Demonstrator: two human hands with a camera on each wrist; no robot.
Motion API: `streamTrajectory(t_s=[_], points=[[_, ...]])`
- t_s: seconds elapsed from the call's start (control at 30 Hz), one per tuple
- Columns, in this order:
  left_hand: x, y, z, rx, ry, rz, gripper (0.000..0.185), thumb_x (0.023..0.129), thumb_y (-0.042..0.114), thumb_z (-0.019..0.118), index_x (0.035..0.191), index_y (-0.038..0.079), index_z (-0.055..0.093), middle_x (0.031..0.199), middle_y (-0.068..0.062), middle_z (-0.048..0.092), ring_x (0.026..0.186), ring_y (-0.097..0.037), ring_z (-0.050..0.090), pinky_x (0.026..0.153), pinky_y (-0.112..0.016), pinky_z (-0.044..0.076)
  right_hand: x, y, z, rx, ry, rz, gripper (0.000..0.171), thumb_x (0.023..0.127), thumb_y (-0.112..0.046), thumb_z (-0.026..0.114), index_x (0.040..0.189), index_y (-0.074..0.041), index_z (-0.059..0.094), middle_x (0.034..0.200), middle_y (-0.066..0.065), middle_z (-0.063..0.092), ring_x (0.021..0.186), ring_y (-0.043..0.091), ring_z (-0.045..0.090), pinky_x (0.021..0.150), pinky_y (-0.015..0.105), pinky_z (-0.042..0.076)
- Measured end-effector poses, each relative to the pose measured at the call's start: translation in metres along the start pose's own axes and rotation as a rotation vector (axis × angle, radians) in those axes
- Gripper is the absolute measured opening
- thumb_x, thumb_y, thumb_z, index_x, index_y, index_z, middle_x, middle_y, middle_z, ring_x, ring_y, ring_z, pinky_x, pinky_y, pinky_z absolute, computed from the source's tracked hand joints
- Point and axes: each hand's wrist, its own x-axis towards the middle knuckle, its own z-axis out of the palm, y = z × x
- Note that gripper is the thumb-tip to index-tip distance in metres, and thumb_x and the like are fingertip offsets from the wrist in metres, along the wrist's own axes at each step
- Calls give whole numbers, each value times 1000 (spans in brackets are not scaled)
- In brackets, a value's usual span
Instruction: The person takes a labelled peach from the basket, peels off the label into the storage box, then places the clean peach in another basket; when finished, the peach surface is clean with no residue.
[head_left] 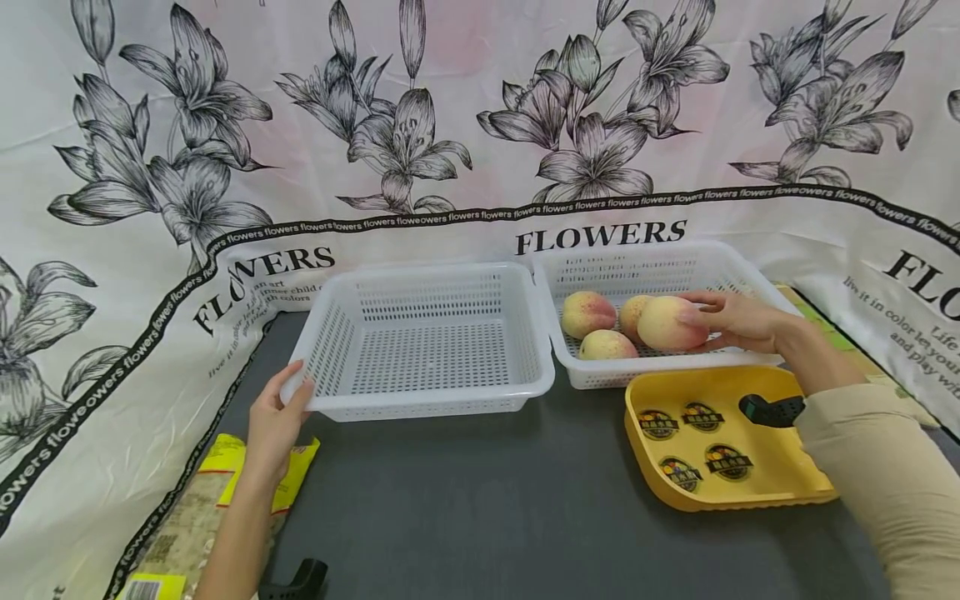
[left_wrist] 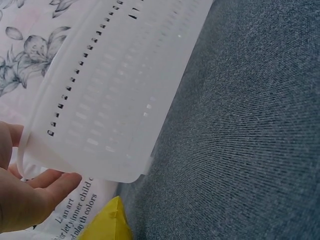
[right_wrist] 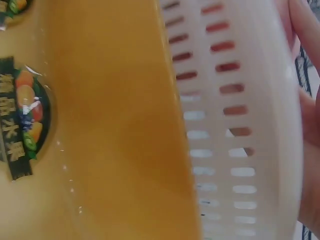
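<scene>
A beige sleeve [head_left: 885,475] and a black wrist mount [head_left: 771,410] are seen nearest the head camera, above a yellow tray [head_left: 780,479] bearing four printed stickers [head_left: 702,417]. The right hand [head_left: 738,319] is extended over the near wall of the right white basket [head_left: 600,375], with its fingers curled around one peach [head_left: 670,324]; whether the fruit is lifted clear of the basket floor cannot be told. Three further peaches [head_left: 588,313] are packed against the held one in the same basket. The left hand [head_left: 274,419] is placed at the near left corner of the empty left white basket [head_left: 427,406], thumb along the rim and fingers curved under it, as is confirmed in the left wrist view [left_wrist: 35,200]. A risk is judged here: if the peach is raised at an angle, the neighbouring fruit may be knocked and rolled, and a firm squeeze is likely to bruise soft flesh. The right basket's wall and the adjoining rims of the two baskets are judged to stand in the path of any sideways transfer. A yellow printed packet [head_left: 217,487] is laid on the grey table surface [head_left: 480,517] beside the left forearm, and a floral cloth [head_left: 450,125] marked FLOWERS is hung behind.
</scene>
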Motion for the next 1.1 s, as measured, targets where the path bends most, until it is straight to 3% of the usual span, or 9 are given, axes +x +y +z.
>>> streamTrajectory(t_s=[0.13,0.37,0.67,0.9,1.1], points=[[-2,-1,-1,4,2,-4,53,101,28,46,151,16,30,147,-11,34,120,-27,46,92,-28,44,6,2,-3,-15,-46,24,73,102,-24,48,151,-1,0,145,31,15,109,24,53,90,48,46],[-4,0,1,-7,-3,-27,54,102,28,46,151,17,28,148,-12,33,120,-29,46,96,-35,41,15,-1,-4,-33,-103,60,76,100,-25,50,151,-1,-1,145,32,17,114,31,49,91,51,44],[-5,-2,4,-5,-4,-32,54,102,27,45,152,16,27,149,-15,31,121,-31,45,98,-40,38,23,3,-6,-60,57,5,76,99,-27,53,152,0,6,144,35,17,109,31,51,90,50,46],[-4,-1,4,3,5,-30,53,102,27,46,151,17,28,148,-13,33,120,-29,46,95,-34,42,20,8,-5,-40,-77,111,76,100,-30,49,151,0,2,143,32,25,112,29,52,92,48,45],[-5,2,4,-7,-2,-33,54,102,27,45,151,17,27,149,-13,32,120,-29,45,96,-35,40,26,5,-5,-39,-101,131,77,100,-32,49,152,-1,0,144,31,24,113,29,52,92,48,45]])
